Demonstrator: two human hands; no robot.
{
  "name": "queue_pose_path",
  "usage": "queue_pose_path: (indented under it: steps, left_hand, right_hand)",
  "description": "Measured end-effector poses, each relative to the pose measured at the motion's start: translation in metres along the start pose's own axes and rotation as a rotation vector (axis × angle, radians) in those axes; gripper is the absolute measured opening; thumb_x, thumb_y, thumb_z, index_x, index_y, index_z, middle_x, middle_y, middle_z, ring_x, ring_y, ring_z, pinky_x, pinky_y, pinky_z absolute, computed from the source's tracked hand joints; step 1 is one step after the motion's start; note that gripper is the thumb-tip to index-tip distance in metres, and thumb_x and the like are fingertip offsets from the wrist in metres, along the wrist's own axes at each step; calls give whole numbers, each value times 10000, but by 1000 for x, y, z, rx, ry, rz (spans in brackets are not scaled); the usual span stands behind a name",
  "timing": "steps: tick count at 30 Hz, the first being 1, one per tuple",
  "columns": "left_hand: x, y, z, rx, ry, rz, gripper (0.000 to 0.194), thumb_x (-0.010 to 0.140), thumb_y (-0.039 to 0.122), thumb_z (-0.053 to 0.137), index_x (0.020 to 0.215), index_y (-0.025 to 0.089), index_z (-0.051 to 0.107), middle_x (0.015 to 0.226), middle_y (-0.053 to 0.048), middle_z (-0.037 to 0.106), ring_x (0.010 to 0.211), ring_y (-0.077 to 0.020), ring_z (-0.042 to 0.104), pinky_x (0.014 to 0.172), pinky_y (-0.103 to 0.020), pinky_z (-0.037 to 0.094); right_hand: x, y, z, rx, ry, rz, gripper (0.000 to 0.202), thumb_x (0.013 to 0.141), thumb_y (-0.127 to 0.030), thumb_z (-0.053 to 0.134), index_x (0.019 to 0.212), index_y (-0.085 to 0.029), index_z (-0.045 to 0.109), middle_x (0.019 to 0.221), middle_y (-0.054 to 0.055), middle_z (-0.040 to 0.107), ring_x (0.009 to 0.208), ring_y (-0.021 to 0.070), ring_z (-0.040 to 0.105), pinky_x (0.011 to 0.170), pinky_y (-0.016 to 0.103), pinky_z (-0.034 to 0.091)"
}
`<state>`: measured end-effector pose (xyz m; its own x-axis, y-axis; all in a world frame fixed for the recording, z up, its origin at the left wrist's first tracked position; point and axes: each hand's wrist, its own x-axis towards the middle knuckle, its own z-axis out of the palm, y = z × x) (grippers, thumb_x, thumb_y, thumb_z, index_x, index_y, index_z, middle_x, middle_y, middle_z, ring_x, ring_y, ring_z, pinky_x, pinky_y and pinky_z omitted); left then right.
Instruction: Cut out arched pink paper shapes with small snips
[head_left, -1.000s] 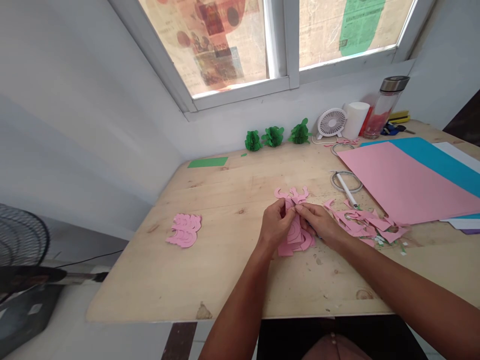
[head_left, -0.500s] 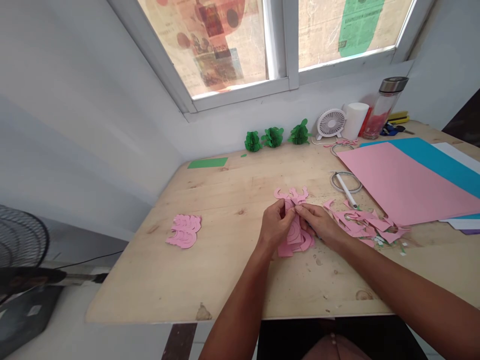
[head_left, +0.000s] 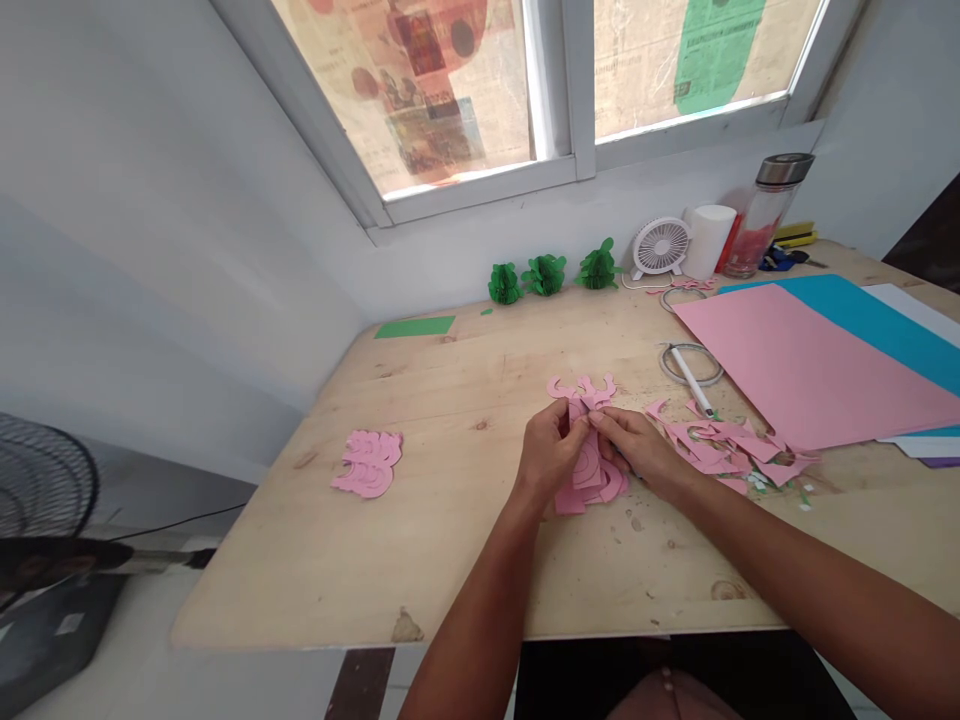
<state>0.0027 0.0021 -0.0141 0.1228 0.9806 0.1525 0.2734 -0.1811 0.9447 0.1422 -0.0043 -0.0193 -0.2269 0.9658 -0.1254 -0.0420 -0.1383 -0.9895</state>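
Note:
At the middle of the table, a pink paper piece [head_left: 586, 468] with curved lines on it is pinched between the thumbs and fingers of both hands. My left hand [head_left: 549, 448] grips its left side, closed. From the other side, my right hand [head_left: 637, 448] is closed on its upper edge, thumb and fingertips meeting near the left thumb. Fingers partly cover the sheet. Beneath and around it lie more cut pink paper shapes [head_left: 613, 487], with curled cutouts [head_left: 602, 385] just beyond the fingertips.
Layered pink cutouts [head_left: 367, 463] lie on the left. Pink scraps [head_left: 739, 445] spread right of my hands, near a white pen [head_left: 691, 380] and large pink sheet [head_left: 817, 365]. Behind stand green paper figures [head_left: 545, 274], a small fan [head_left: 661, 247] and a bottle [head_left: 769, 215].
My hands and the pinched pink paper stay almost in the same place. The whole view shifts very slightly.

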Motion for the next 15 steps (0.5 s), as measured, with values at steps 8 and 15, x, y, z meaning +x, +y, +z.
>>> queue_pose_path:
  steps: [8, 15]
  left_hand:
    - [-1, 2, -1, -22, 1, -32, 224, 757, 364, 567, 649, 170, 536, 586, 21, 469, 583, -115, 437, 533, -223, 356]
    - [-1, 3, -1, -70, 7, -49, 236, 737, 369, 593, 625, 172, 528, 582, 19, 471, 584, -121, 445, 532, -228, 359]
  right_hand:
    - [-1, -1, 0, -4, 2, -8, 375, 772, -494, 584, 584, -184, 489, 436, -57, 443, 356, 67, 338, 354, 204, 235]
    - [-1, -1, 1, -7, 4, -22, 371, 770, -502, 585, 597, -186, 498, 440, -57, 441, 356, 71, 331, 359, 213, 234]
